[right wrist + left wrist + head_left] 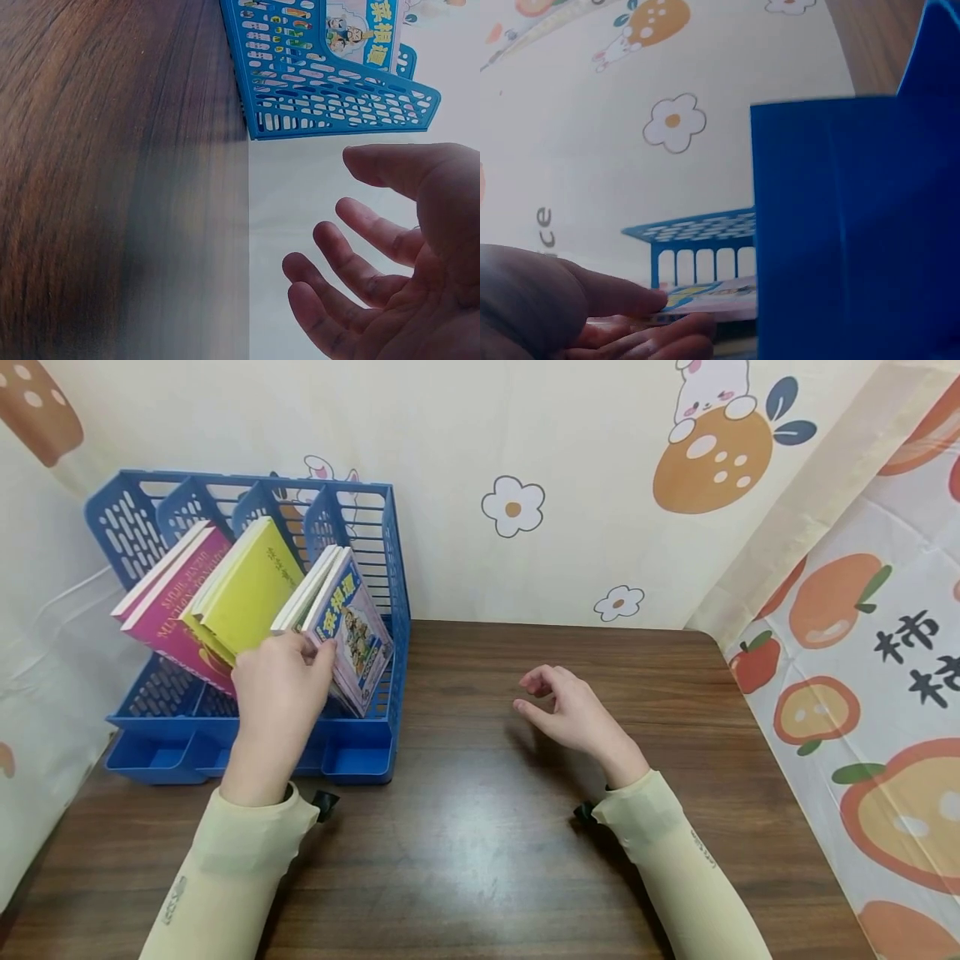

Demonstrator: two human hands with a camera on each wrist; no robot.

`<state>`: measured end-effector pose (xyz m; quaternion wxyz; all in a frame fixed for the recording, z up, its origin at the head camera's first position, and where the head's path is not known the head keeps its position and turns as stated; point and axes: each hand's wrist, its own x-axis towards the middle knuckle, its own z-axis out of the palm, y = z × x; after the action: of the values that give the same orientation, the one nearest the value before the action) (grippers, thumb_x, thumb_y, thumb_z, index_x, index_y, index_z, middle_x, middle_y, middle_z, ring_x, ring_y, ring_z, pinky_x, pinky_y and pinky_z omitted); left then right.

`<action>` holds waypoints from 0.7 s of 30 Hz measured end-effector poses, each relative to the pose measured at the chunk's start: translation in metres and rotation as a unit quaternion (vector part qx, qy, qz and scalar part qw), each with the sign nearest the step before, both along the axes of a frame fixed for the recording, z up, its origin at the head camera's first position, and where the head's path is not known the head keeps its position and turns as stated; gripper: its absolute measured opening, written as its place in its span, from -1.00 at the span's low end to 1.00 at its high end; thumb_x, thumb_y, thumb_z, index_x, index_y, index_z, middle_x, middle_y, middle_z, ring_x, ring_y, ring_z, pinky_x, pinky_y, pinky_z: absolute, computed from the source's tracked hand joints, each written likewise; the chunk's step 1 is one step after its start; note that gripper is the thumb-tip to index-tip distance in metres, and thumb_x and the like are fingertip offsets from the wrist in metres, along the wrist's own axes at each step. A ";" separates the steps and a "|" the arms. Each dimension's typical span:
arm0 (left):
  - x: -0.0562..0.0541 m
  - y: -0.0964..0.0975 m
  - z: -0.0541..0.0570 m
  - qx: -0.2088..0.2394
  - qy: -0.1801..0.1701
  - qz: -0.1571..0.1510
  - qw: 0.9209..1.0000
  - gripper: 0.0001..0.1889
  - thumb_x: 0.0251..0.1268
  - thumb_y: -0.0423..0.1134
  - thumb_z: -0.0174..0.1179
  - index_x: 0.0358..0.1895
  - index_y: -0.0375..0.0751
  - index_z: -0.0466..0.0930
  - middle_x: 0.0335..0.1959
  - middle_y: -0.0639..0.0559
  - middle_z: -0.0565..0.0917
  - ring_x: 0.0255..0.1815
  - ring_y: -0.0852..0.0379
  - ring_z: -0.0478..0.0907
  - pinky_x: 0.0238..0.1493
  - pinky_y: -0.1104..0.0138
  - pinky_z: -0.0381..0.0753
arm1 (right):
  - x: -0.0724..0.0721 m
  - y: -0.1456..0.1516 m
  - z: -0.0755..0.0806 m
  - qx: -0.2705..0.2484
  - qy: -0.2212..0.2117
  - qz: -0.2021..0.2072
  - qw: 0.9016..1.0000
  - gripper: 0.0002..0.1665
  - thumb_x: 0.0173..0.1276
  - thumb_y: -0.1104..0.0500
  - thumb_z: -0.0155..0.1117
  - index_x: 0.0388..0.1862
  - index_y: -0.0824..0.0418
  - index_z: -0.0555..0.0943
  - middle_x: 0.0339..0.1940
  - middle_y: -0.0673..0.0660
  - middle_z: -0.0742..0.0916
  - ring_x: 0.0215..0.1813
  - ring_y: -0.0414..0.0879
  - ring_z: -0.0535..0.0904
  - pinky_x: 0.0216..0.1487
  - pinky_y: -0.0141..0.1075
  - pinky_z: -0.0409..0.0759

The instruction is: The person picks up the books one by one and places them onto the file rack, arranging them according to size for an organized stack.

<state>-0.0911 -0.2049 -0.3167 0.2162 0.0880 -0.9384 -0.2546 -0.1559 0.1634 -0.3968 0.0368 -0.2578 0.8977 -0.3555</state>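
My left hand (279,693) pinches the near edge of a thin book (358,639) with a colourful picture cover and yellow lettering. The thumb lies on its cover in the left wrist view, with the fingers beneath. That book leans in the rightmost compartment of a blue desk file rack (397,610), beside white-edged books (307,589). Further left, a yellow book (251,585) and a magenta book (183,597) lean in the rack. Over the wooden table, right of the rack, my right hand (570,706) hovers with loosely bent fingers, holding nothing.
Small blue trays (356,756) run along the rack's front. A patterned cloth (585,527) hangs behind the dark wooden table (480,852), and another fruit-print cloth (847,693) borders its right side.
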 end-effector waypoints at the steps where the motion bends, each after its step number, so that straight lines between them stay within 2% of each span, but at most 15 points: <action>1: 0.001 -0.002 0.001 -0.007 -0.007 0.003 1.000 -0.52 0.64 -0.08 0.29 -0.22 -0.56 0.81 -0.27 -0.46 0.80 -0.64 -0.22 0.60 -0.70 0.23 0.39 | 0.000 0.000 0.000 0.002 0.000 0.000 1.000 -0.62 0.54 0.10 0.46 0.17 0.30 0.66 0.10 0.28 0.74 0.18 0.11 0.65 0.20 0.06 0.70; 6: 0.003 -0.010 0.004 -0.019 -0.041 -0.003 0.999 -0.45 0.63 0.01 0.29 -0.34 -0.50 0.81 -0.37 -0.42 0.79 -0.71 -0.10 0.45 -0.69 0.19 0.35 | 0.001 0.002 -0.001 0.020 0.002 0.011 1.000 -0.59 0.54 0.09 0.47 0.20 0.30 0.66 0.14 0.29 0.74 0.21 0.13 0.64 0.20 0.05 0.68; 12: 0.004 -0.013 0.008 -0.011 -0.075 -0.023 0.997 -0.51 0.65 -0.01 0.27 -0.14 -0.49 0.83 -0.25 -0.44 0.80 -0.64 -0.10 0.50 -0.68 0.22 0.39 | 0.008 -0.013 -0.001 0.021 0.011 0.062 0.998 -0.39 0.56 0.02 0.45 0.46 0.24 0.58 0.37 0.22 0.69 0.35 0.17 0.64 0.12 0.03 0.72; 16: 0.009 -0.013 0.006 -0.012 -0.085 -0.042 0.995 -0.53 0.67 -0.05 0.24 -0.15 -0.50 0.81 -0.20 -0.46 0.80 -0.67 -0.06 0.51 -0.69 0.24 0.40 | 0.015 -0.033 -0.003 -0.009 0.004 0.082 0.997 -0.15 0.57 0.01 0.46 0.68 0.25 0.36 0.54 0.28 0.60 0.43 0.23 0.62 0.31 0.12 0.68; 21: 0.017 -0.012 0.000 -0.023 -0.078 -0.078 0.994 -0.60 0.65 -0.09 0.24 -0.23 -0.43 0.79 -0.30 -0.37 0.82 -0.67 0.00 0.51 -0.66 0.26 0.49 | 0.025 -0.050 -0.006 -0.035 -0.019 0.090 0.995 -0.01 0.55 -0.01 0.47 0.76 0.26 0.21 0.60 0.32 0.54 0.54 0.19 0.55 0.48 0.15 0.55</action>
<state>-0.0742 -0.2170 -0.3171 0.1236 0.0291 -0.9622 -0.2411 -0.1310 0.1138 -0.4027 0.0762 -0.3320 0.8568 -0.3871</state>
